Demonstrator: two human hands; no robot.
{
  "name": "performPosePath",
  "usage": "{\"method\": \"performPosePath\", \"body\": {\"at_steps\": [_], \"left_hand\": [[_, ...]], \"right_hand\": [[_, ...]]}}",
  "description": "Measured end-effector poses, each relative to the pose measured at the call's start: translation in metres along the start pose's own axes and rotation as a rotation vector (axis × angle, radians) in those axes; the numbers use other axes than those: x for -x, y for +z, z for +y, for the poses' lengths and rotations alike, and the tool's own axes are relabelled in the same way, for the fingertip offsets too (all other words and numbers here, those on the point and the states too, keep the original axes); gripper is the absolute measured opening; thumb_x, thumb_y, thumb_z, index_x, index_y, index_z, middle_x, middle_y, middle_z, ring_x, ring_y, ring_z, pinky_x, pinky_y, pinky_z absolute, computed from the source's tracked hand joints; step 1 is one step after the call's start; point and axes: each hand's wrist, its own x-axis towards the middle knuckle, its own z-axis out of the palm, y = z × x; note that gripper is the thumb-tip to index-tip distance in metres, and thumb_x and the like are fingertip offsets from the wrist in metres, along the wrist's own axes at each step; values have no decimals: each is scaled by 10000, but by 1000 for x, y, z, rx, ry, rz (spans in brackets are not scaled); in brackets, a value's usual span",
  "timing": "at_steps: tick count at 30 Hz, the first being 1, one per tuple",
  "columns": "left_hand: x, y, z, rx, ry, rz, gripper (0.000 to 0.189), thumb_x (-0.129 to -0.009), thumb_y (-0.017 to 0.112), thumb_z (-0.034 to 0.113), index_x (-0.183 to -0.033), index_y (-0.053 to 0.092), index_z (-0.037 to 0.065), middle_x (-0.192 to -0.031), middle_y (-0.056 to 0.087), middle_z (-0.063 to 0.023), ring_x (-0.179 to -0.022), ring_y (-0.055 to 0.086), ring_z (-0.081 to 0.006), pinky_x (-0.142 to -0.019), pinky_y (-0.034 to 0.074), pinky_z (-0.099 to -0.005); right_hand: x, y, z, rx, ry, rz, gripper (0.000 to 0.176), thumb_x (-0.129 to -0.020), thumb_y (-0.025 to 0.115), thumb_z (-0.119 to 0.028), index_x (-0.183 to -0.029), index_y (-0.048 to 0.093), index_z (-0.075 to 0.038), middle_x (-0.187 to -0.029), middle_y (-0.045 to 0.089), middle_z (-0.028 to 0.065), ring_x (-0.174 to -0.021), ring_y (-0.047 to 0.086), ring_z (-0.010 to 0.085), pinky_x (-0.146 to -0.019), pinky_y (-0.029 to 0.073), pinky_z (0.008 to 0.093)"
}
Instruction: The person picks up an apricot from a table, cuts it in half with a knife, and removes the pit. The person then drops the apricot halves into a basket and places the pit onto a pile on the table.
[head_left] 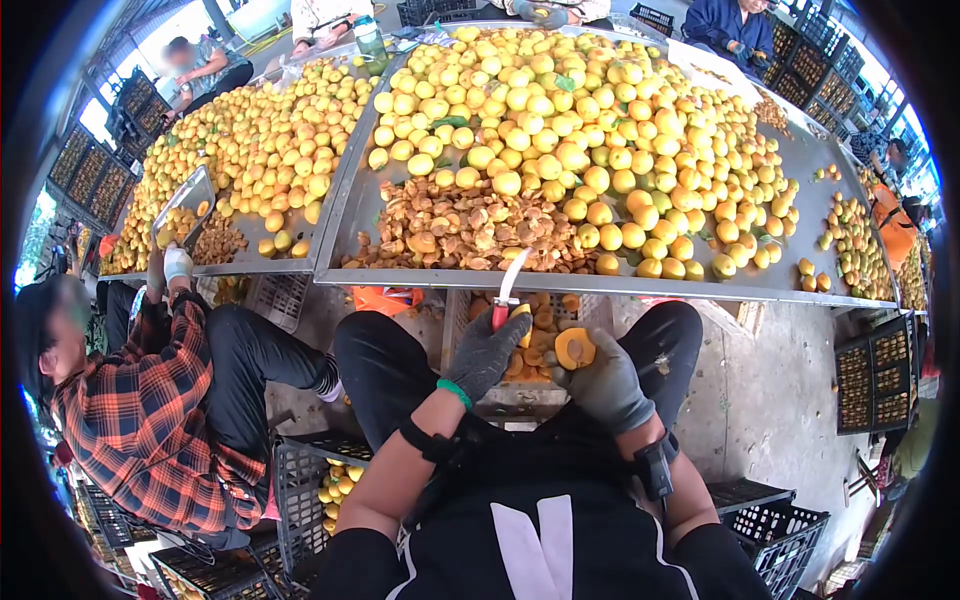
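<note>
My left hand (485,358), in a dark grey glove, is closed around a knife (514,275) with a red handle and a curved, pale blade pointing up. Against its fingers is a piece of cut apricot (524,326). My right hand (612,388), gloved in lighter grey, grips an apricot half (574,349) with its cut orange face up. Both hands are over a crate (452,325) between my knees, which contains apricot halves (543,322). Just beyond the knife tip, a heap of brown-orange pits (470,222) lies along the near edge of the metal table (600,286).
Whole apricots (540,110) cover much of the table. A co-worker in a plaid shirt (150,430) sits close on my left, holding a scoop-like tray (185,205). Black crates stand behind my left side (300,500) and right side (775,535). Other people sit across the table.
</note>
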Motion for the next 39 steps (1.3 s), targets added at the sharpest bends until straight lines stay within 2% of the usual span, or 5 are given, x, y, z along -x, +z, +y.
{"method": "performPosePath", "body": {"at_steps": [2,7,20,37,39], "left_hand": [[-7,-5,1,-494,170,34,384,-877,641,354,-1082,616,30,-918,673,-76,-843,633,-179,-760,494,-320],[-5,-8,8,-397,111,30,294,-877,655,235,-1086,617,32,-885,653,-34,-787,599,-110,-707,490,-278],[30,0,22,-17,43,-76,287,-926,578,167,-1165,600,10,-777,593,-5,-702,549,-74,-628,447,-224],[34,-38,1,516,-23,103,186,-939,543,172,-1068,590,47,-646,589,-48,-387,415,-83,-354,291,-209],[36,-45,-2,496,-29,99,273,-958,515,262,-1100,551,30,-596,532,-57,-360,394,-110,-344,304,-222]], "right_hand": [[2,1,-3,-21,-22,105,329,-937,484,-255,-1213,510,-79,-1138,575,87,-909,609,241,-759,518,360],[16,7,-14,99,3,-36,447,-842,571,11,-1258,449,-97,-1121,563,104,-932,617,246,-806,541,383],[-4,-1,-1,770,-366,-107,238,-942,556,-156,-1161,503,-81,-965,547,41,-704,598,110,-620,516,232],[-43,-23,6,643,-64,31,266,-966,492,-198,-1198,511,-70,-1014,590,73,-858,617,170,-657,517,260],[-40,-23,10,294,141,63,278,-969,486,-222,-1203,513,-74,-1012,600,79,-887,621,183,-685,521,270]]}}
